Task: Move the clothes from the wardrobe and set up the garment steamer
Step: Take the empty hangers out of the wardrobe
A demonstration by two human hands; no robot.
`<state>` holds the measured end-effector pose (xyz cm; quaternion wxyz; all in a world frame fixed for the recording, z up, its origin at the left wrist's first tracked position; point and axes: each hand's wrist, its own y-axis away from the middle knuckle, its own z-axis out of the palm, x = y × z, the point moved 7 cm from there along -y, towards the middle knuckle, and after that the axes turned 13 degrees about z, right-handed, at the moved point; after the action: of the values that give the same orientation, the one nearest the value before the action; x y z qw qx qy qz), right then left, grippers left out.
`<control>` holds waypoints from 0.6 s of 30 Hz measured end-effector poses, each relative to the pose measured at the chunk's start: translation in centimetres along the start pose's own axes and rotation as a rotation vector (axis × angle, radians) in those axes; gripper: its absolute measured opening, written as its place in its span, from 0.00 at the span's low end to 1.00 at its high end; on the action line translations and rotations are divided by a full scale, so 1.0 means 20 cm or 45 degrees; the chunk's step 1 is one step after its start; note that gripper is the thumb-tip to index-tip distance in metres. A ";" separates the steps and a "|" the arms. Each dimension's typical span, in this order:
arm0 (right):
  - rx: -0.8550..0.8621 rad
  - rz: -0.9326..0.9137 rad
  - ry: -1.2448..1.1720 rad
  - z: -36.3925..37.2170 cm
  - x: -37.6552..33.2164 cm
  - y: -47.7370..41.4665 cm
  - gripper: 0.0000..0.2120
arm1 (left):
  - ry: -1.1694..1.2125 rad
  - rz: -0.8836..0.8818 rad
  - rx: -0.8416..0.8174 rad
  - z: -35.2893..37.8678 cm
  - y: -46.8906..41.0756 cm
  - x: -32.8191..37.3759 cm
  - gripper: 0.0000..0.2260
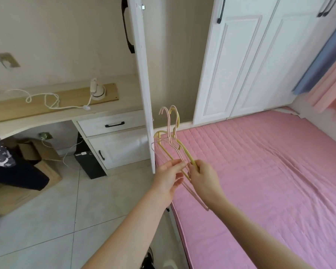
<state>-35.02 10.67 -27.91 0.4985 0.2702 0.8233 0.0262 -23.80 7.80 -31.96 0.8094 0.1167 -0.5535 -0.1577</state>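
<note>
A bed point(270, 171) fills the right side, covered in a pink quilted sheet stitched in narrow ribs, with long creases fanning across it. Behind its far edge stands the white wardrobe point(241, 65): panelled doors with raised mouldings and slim black handles. One wardrobe door point(144, 94) stands open edge-on, and the beige interior behind it shows no garments. Pale glossy tiles cover the floor point(56, 220).

On the left is a white-washed desk point(47, 117) with a light wood top, a drawer and a small cupboard. A twisted white cord point(50, 101) loops along its back edge to a small round-based white device point(97, 92); what it is I cannot tell. Under the desk's left end sit brown cardboard boxes point(45, 162), with dark clothes point(17, 175), one patterned, heaped on them.

Above the bed's left edge, near its far-left corner, both hands hold a bunch of empty wire hangers point(175, 140), thin and coated in pale pink and yellow, with hooks upward. The right hand point(202, 175) has its fingers curled round the yellow arm. The left hand point(169, 177) has thumb and fingers nearly straight and parted, touching the wires that pass between them.
</note>
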 end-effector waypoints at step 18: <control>-0.402 -0.270 0.168 0.37 -0.13 0.16 0.14 | 0.662 0.174 0.411 -0.54 0.06 0.31 0.05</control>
<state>-26.66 10.51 -28.51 0.4795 0.0981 0.8638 0.1198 -11.54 6.68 -30.05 0.9036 0.2425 -0.3525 0.0219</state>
